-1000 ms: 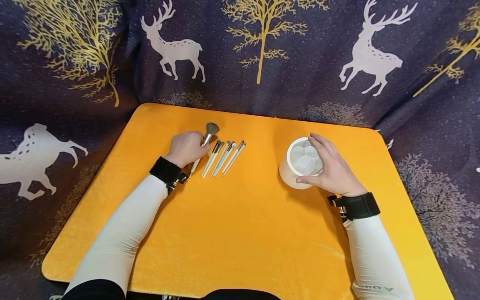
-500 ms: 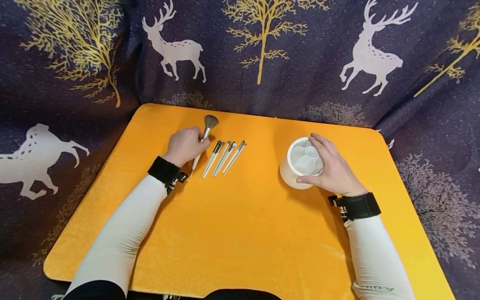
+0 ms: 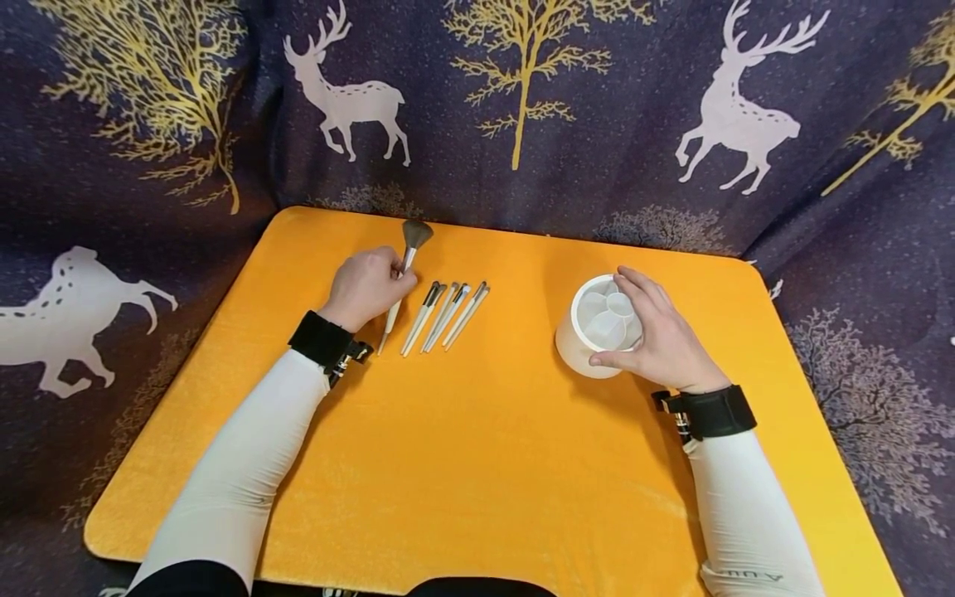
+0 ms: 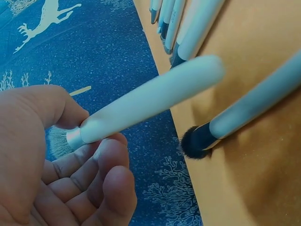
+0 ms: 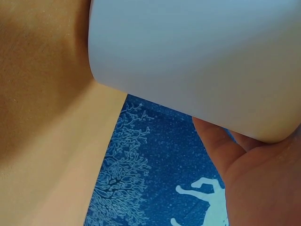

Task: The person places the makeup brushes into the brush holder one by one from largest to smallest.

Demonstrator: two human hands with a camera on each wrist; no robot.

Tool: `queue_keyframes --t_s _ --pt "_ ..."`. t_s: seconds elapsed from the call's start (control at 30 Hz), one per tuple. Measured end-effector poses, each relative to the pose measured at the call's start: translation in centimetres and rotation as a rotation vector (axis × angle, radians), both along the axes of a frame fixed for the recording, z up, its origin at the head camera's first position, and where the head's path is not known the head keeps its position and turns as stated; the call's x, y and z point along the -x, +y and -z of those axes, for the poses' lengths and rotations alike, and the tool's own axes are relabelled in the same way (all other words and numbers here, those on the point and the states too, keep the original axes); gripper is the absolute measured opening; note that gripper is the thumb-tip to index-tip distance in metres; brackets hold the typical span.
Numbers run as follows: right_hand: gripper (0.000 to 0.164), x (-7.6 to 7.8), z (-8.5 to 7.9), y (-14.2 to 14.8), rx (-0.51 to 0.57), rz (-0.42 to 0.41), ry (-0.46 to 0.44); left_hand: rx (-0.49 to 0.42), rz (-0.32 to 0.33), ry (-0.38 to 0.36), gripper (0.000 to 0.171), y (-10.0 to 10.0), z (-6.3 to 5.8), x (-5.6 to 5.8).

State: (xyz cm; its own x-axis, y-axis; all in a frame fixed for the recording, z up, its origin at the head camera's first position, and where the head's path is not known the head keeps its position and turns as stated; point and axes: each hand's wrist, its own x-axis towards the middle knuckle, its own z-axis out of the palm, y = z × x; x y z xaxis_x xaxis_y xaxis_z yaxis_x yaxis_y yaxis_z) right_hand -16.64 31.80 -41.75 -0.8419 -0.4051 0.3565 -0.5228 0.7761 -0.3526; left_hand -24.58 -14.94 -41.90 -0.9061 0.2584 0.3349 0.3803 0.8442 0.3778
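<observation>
My left hand (image 3: 366, 286) pinches a large makeup brush (image 3: 416, 234) with a flared dark-grey head and a pale handle, at the left of the table. In the left wrist view, thumb and fingers grip this brush (image 4: 150, 101) close to its silver collar, the handle end pointing away from the palm. Just to its right, several slimmer makeup brushes (image 3: 418, 323) lie side by side, heads toward the back. Around a white round brush holder (image 3: 585, 348) with several inner compartments, my right hand (image 3: 667, 336) curls its thumb and fingers; the compartments hold no brushes.
The table (image 3: 477, 464) has a yellow-orange cloth cover and rounded corners. A dark curtain (image 3: 448, 191) printed with deer and trees hangs behind it and at both sides. Between the brushes and the holder lies a wide stretch of cloth.
My left hand has shifted slightly back and to the left with the large makeup brush, whose head now sits farther toward the back. The right hand and holder have stayed in place.
</observation>
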Motion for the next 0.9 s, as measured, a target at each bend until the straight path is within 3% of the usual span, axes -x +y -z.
queue_keyframes --t_s 0.6,0.9 --pt "0.125 0.1 0.2 0.0 0.0 -0.006 0.009 -0.047 0.01 0.045 0.014 0.3 -0.4 0.0" --pt "0.125 0.0 0.1 0.1 0.002 0.003 0.007 -0.07 0.043 0.103 0.011 1.2 -1.5 0.0"
